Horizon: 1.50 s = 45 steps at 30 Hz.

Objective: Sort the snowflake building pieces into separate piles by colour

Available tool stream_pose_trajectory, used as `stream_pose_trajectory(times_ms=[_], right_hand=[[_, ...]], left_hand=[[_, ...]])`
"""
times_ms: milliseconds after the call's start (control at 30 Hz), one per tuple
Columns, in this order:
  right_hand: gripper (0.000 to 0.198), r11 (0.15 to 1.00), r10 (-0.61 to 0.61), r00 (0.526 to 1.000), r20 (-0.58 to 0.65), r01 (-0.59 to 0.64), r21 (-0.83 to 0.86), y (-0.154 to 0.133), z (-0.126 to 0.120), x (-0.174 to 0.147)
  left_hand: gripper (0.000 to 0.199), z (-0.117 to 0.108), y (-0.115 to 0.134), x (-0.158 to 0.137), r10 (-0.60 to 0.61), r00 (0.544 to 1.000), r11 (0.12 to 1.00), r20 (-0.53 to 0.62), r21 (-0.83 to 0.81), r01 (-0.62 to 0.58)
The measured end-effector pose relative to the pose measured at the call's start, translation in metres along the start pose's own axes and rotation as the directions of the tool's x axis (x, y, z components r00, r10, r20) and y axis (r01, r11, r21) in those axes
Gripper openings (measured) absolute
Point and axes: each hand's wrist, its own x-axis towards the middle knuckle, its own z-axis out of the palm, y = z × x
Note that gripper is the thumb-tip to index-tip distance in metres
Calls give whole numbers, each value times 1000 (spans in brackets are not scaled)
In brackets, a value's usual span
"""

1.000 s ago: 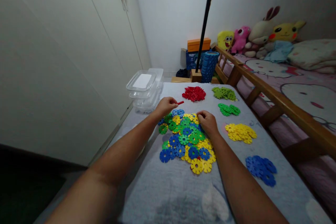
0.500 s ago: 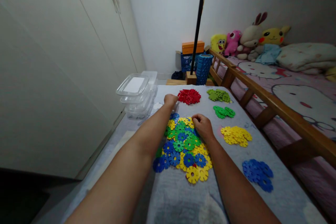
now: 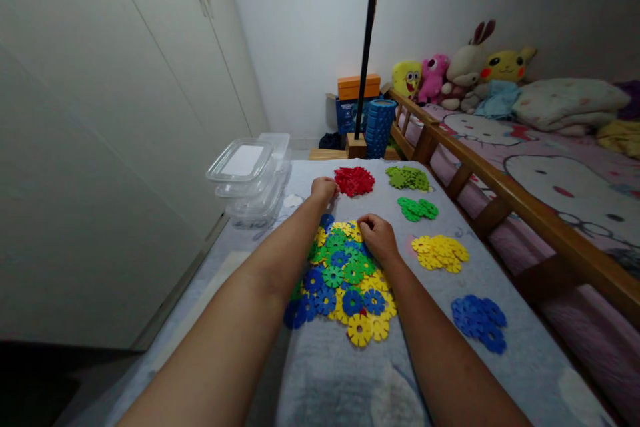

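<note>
My left hand [image 3: 325, 189] reaches to the left edge of a red pile of notched plastic pieces [image 3: 356, 181], its fingers curled together. What they hold, if anything, is hidden. Closer to me, my right hand [image 3: 379, 237] rests at the upper right edge of a mixed heap of flower-shaped interlocking discs [image 3: 340, 275] in yellow, green and blue. Its fingers are bent closed beside yellow discs, and their tips are too small to show a held piece. A bit of red shows low in the heap.
Down the right side lie separate piles: lime green pieces [image 3: 409, 178], green discs [image 3: 417, 209], yellow discs [image 3: 441, 253] and blue discs [image 3: 479, 322]. Stacked clear plastic boxes [image 3: 247, 180] stand at left. A wooden bed rail [image 3: 480, 170] borders the right; a black pole [image 3: 366, 47] rises behind.
The whole view has shifted slightly, so things sit a little further left. Both hands stay near the same piles, the left one a touch closer to the red pieces.
</note>
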Motion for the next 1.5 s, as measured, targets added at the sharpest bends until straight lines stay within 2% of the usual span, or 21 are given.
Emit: stream_pose_trajectory(times_ms=[67,167,233,400,433,500,600,633,700,733,800,933,1133,1267,1433,1500], right_hand=[[25,1000,-5,1000,-4,5,-4,1,0,0],[24,1000,-8,1000,0,8,-8,2,1,1],[24,1000,-9,1000,6,9,-5,2,1,1],[24,1000,-19,1000,5,19,-15,3,1,2],[24,1000,-22,1000,3,22,-19,3,0,2],[24,999,-30,1000,3,30,-22,4,0,2],[25,999,-38,999,9,38,-20,4,0,2],[24,999,-38,999,9,38,-19,4,0,2],[24,999,-42,999,7,43,-18,4,0,2],[24,999,-45,999,6,45,-19,5,0,2],[24,999,-48,999,4,48,-20,5,0,2],[24,998,-55,998,0,55,-33,4,0,3],[24,997,-48,999,14,48,-58,1,-2,2],[24,997,-44,999,11,45,-56,0,-2,2],[24,997,-45,999,1,45,-64,-1,-2,1],[24,997,-46,999,-2,46,-60,-1,-2,1]], left_hand=[[36,-5,1,-6,-6,999,998,35,-60,8],[19,-18,3,-18,30,998,999,49,-46,-28],[16,-29,5,-31,75,994,996,74,-42,-72],[11,-61,7,-87,214,950,973,230,37,-228],[8,-67,6,-102,313,881,917,355,130,-378],[14,-78,1,-135,402,714,745,574,248,-619],[30,-89,-13,-182,448,528,494,721,293,-819],[43,-89,-19,-196,447,493,431,747,303,-850],[78,-88,-32,-217,445,469,340,763,340,-877],[89,-85,-38,-225,443,465,309,767,356,-882],[93,-79,-51,-235,439,466,273,768,380,-884],[64,-70,-66,-236,509,479,235,715,420,-877],[32,-68,-68,-217,632,489,229,602,458,-859],[29,-68,-70,-199,661,536,296,525,474,-829],[30,-68,-69,-190,684,664,471,301,513,-718],[34,-68,-64,-198,698,663,475,271,517,-712]])
